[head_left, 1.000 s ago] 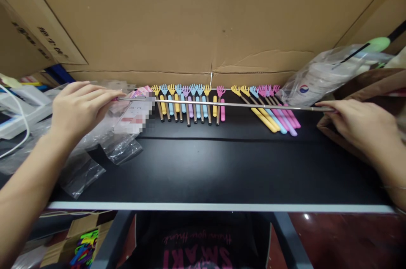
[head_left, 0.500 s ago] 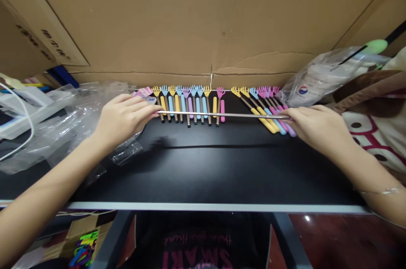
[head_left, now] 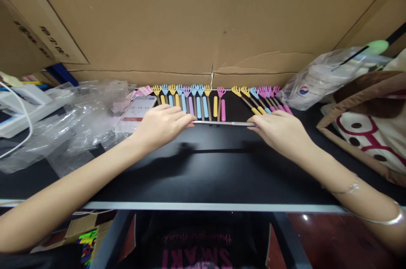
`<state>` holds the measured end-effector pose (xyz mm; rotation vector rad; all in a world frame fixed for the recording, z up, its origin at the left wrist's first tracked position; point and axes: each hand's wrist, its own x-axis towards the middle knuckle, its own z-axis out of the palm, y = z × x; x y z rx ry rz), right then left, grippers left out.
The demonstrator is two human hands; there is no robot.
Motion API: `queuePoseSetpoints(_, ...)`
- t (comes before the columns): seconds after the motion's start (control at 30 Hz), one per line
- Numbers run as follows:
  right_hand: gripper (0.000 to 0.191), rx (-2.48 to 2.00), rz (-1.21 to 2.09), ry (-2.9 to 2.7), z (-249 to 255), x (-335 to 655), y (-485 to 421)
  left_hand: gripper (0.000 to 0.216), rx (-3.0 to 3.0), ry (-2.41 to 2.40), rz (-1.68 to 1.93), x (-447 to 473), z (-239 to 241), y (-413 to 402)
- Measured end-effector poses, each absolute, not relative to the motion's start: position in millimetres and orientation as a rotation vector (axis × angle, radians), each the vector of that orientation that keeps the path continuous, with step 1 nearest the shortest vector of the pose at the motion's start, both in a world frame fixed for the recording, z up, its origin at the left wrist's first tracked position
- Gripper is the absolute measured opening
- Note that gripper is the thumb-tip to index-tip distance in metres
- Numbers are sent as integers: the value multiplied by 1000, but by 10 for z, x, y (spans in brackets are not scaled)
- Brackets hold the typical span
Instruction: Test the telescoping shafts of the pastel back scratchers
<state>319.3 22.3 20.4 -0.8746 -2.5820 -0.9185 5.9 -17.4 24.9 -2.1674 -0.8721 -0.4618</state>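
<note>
A thin metal telescopic rod [head_left: 223, 123] runs level between my two hands above the black table [head_left: 206, 171]. My left hand [head_left: 161, 125] pinches its left end and my right hand [head_left: 277, 130] pinches its right end, fingers closed on it. Just behind the rod lie two groups of small back scratchers with hand-shaped heads: a straight row [head_left: 190, 102] in yellow, blue, purple and pink, and a slanted bunch [head_left: 258, 97] partly hidden by my right hand.
A phone [head_left: 136, 113] lies on crumpled clear plastic bags [head_left: 76, 121] at the left. A cardboard wall [head_left: 203, 19] closes the back. At the right are a plastic bag [head_left: 320, 76] and a brown-trimmed cloth bag [head_left: 371, 125]. The table's pale front edge [head_left: 209, 206] is near me.
My hands have come together from far apart toward the middle, and the rod between them has shortened to about a third of its earlier length.
</note>
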Motion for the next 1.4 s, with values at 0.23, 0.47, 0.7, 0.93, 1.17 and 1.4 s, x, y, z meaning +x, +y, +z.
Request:
queuePoseSetpoints(0.23, 24, -816, -904, -2558, 188, 2994, 92, 27, -2249, -863, -531, 222, 190, -170)
queuePoseSetpoints(0.47, 18, -754, -940, -2548, 209, 2733, 38, 27, -2277, -876, -536, 318, 187, -187)
queuePoseSetpoints(0.7, 23, -791, -956, -2526, 226, 2747, 40, 24, -2248, -929, -543, 329, 198, -200)
queuePoseSetpoints(0.93, 32, -1110, -963, -2524, 385, 3092, 163, 32, -2091, -1038, -455, 96, 395, -203)
queuePoseSetpoints(1.17, 33, -1535, -956, -2348, 461, 3997, 407, 33, -1983, -1246, -501, -525, 610, -101)
queuePoseSetpoints(1.4, 39, -1594, -950, -2272, 394, 4347, 510, 39, -1777, -1291, -471, -939, 641, -70)
